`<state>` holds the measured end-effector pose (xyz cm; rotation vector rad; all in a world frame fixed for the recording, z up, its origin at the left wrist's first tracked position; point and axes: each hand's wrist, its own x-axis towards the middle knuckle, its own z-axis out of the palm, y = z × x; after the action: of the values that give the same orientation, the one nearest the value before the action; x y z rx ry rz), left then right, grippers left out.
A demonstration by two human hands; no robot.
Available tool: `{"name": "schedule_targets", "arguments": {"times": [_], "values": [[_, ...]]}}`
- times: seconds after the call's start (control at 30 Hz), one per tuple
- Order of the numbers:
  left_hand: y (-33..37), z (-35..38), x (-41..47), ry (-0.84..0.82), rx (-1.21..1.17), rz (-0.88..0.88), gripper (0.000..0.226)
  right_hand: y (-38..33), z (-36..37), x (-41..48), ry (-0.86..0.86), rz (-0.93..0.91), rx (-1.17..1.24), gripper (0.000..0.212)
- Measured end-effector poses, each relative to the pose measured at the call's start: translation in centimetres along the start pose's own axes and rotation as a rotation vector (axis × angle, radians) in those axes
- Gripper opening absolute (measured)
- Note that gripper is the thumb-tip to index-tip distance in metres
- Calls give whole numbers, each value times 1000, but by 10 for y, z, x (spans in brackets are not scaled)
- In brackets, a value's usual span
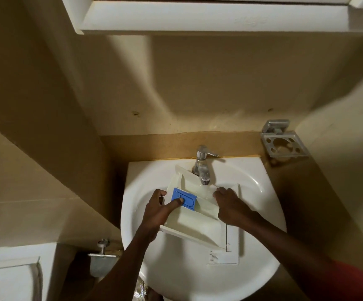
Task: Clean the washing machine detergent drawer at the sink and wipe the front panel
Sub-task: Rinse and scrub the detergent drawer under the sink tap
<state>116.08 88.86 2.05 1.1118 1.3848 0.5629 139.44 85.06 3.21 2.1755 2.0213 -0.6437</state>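
The left hand [154, 210] clamps the white plastic detergent drawer [194, 216] across the white ceramic sink [261, 268], thumb on its blue insert [185, 199]; the right hand [230, 205] grips its far side, tilting it under the chrome tap [202, 165], probably for rinsing.

No readable text — blue insert [183, 199] markings perhaps too blurred.
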Motion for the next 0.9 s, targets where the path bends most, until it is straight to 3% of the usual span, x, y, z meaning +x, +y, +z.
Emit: {"name": "schedule_targets", "arguments": {"times": [0.1,0.23,0.3,0.37,0.43,0.53,0.7,0.83,0.9], "values": [[-2,-1,-1,4,-24,7,61,-12,14,-32,-111,37,21,61],[-1,-3,0,-5,-16,18,63,-35,28,-81,75,-57,-6,41],[0,-3,2,-18,-8,11,65,-44,19,-84,-55,-85,66,28],[3,-3,0,-38,7,7,66,-42,8,-71,-201,-38,106,29],[4,-4,-1,-52,3,8,65,-30,-5,-49,-97,69,171,31],[4,-6,-3,-60,-5,5,66,-11,-14,-18,100,184,377,30],[2,-9,-8,-81,-29,-1,66,-16,-2,7,-33,155,567,33],[4,-10,-9,-88,-38,-14,70,-16,-17,26,-53,338,947,26],[3,-10,-7,-78,-37,-23,72,-19,-20,32,-95,394,972,25]]}}
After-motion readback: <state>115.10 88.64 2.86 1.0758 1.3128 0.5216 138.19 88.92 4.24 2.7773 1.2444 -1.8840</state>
